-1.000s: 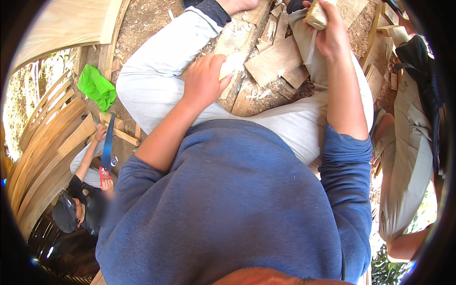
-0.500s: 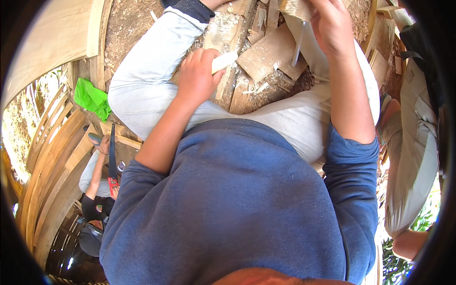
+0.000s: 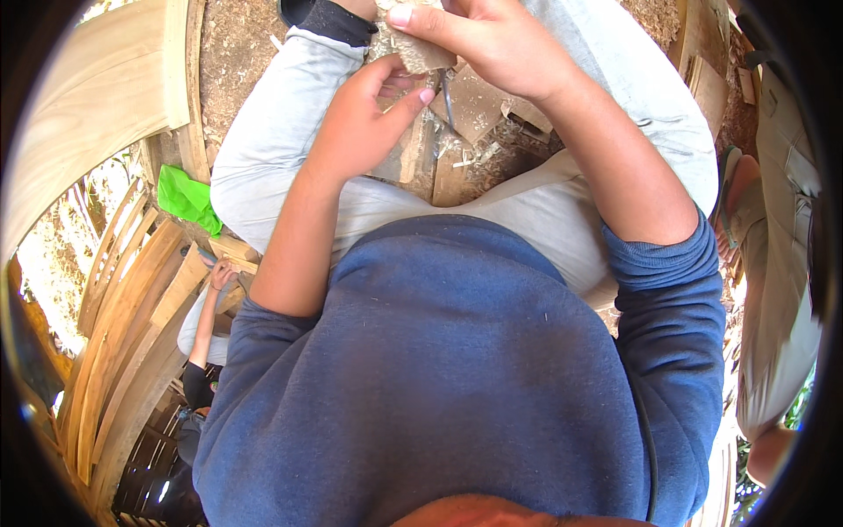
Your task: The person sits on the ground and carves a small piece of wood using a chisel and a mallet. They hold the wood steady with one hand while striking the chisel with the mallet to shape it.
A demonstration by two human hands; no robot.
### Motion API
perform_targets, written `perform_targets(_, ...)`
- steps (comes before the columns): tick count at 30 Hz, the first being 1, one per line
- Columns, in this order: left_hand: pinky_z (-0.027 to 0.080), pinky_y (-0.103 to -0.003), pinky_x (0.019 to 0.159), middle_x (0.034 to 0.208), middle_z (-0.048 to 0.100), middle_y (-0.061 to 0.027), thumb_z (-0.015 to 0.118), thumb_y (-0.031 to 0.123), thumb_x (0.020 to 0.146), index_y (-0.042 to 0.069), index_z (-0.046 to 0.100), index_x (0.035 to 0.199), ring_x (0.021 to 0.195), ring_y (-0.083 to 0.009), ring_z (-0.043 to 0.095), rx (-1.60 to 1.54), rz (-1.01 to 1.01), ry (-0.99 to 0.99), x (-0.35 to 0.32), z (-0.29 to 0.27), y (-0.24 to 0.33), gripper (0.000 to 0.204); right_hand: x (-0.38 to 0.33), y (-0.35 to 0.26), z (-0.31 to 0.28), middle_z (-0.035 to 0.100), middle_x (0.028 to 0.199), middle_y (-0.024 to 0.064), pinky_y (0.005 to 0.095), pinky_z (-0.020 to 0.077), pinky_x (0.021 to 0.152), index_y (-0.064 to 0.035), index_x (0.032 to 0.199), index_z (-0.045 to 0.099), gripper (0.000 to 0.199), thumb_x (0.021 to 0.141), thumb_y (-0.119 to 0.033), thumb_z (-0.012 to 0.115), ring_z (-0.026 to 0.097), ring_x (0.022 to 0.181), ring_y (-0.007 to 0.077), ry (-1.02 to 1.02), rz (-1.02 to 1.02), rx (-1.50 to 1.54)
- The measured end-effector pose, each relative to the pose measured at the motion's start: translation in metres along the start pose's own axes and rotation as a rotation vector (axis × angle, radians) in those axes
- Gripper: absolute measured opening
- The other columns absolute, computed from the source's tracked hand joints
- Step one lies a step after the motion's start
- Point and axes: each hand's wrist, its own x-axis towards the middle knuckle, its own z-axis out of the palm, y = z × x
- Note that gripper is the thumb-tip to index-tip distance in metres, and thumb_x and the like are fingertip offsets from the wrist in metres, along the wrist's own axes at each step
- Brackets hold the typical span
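My right hand point(image 3: 509, 44) grips a rough-faced wooden block point(image 3: 423, 51) at the top of the view, its thumb lying along the near side. A thin dark metal strip or rod point(image 3: 448, 101) points down from beside the block; how the two join is hidden. Just left of the block is my left hand point(image 3: 364, 114), thumb and fingers apart, fingertips close to the block's lower edge. Whether they touch it I cannot tell. Between my legs lie flat wooden boards point(image 3: 479, 105) strewn with shavings.
A bright green cloth point(image 3: 187, 198) lies left of my knee. Curved planks point(image 3: 132, 307) stack up at the left, near another person's arm point(image 3: 205, 329). A large pale board point(image 3: 97, 97) stands upper left. Someone's trousered leg point(image 3: 773, 263) is close on the right.
My right hand has brought the wooden block leftward to my left hand. My left hand has opened and moved up slightly; the pale handle-like piece it held is out of sight.
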Motion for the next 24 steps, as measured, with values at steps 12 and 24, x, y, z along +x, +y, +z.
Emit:
perform_targets(12,0.061,-0.033,0.092,0.103,0.079,-0.0078,0.079,0.014,0.101,-0.002,0.071,0.127,0.099,-0.0177,0.077,-0.178,-0.107,-0.23,0.006,0.001,0.025,0.031,-0.012,-0.015,0.01,0.066,0.129,0.015,0.0368,0.0507,0.108,0.0025,0.146,0.052,0.054,0.104,-0.023,0.074,0.063,0.122,0.0219,-0.113,-0.081,-0.22)
perform_targets(24,0.063,-0.03,0.088,0.105,0.077,-0.0117,0.068,0.011,0.11,-0.002,0.068,0.113,0.098,-0.0179,0.078,-0.185,0.023,0.264,-0.012,0.029,-0.047,0.013,-0.011,-0.073,-0.04,0.074,0.124,0.0177,0.0377,0.0635,0.096,0.0014,0.145,0.05,0.039,0.112,-0.016,0.062,0.076,0.106,0.0236,0.119,-0.31,0.236)
